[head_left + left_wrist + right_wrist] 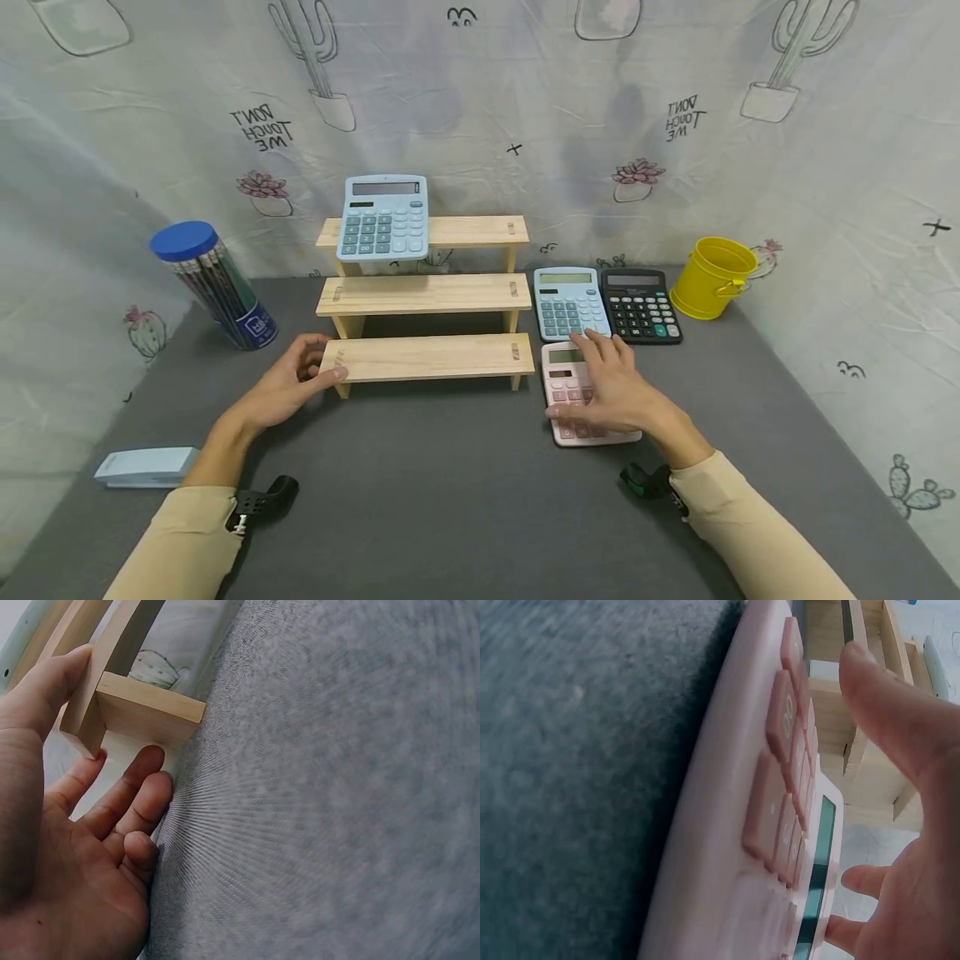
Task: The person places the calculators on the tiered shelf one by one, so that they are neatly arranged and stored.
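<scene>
A three-step wooden display stand stands at the middle of the table, with a light blue calculator leaning upright on its top step. My left hand pinches the left end of the lowest step. In the left wrist view the thumb lies along the plank and the index fingertip meets its lower corner. Over a pink calculator, to the stand's right, my right hand spreads its fingers and partly covers the keys. The right wrist view has the pink calculator flat on the table, the thumb above it.
Behind the pink calculator lie another light blue calculator and a black calculator. A yellow bucket stands at the back right. On the left are a blue-lidded tub of pencils and a light blue stapler.
</scene>
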`<state>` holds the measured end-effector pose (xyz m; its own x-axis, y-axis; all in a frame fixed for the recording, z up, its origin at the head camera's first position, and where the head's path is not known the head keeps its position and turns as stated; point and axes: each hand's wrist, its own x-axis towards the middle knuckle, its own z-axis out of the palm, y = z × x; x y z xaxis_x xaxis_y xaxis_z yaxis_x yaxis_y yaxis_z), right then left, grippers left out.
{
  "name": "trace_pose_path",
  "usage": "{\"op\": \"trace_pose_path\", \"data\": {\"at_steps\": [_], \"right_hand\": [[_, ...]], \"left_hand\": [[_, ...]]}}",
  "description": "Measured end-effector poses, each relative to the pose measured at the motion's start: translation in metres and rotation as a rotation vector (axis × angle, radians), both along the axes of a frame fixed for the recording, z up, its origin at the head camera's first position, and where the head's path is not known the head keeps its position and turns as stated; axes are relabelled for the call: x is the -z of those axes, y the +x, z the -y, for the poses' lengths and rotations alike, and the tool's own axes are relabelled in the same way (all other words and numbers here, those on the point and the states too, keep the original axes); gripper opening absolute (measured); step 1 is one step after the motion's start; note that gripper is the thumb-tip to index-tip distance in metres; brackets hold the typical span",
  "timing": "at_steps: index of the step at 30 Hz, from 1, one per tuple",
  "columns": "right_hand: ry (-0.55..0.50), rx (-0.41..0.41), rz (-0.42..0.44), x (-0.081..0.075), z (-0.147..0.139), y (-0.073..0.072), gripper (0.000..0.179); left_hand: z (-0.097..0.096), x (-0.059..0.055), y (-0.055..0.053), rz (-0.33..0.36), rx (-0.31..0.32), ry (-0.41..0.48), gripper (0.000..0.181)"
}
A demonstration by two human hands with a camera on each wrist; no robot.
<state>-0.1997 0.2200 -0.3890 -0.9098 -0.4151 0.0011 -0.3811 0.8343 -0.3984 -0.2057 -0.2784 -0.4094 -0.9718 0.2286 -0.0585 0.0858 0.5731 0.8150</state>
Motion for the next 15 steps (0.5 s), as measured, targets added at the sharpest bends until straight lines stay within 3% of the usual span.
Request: {"op": "trace_pose_path", "data": {"at_steps": [6,15], "right_hand": [[0.0,0.009,0.026,0.003,0.0024,0.0009,0.122],[-0.026,0.017,0.029,0.0021,-0.0076,0.0083,0.115]], "left_hand": [[0.0006,-0.0019,0.0,-0.003,-0.004,-0.01,0.069],[-0.001,-0.0009,0.0017,-0.002,-0.002,-0.009,0.069]]}}
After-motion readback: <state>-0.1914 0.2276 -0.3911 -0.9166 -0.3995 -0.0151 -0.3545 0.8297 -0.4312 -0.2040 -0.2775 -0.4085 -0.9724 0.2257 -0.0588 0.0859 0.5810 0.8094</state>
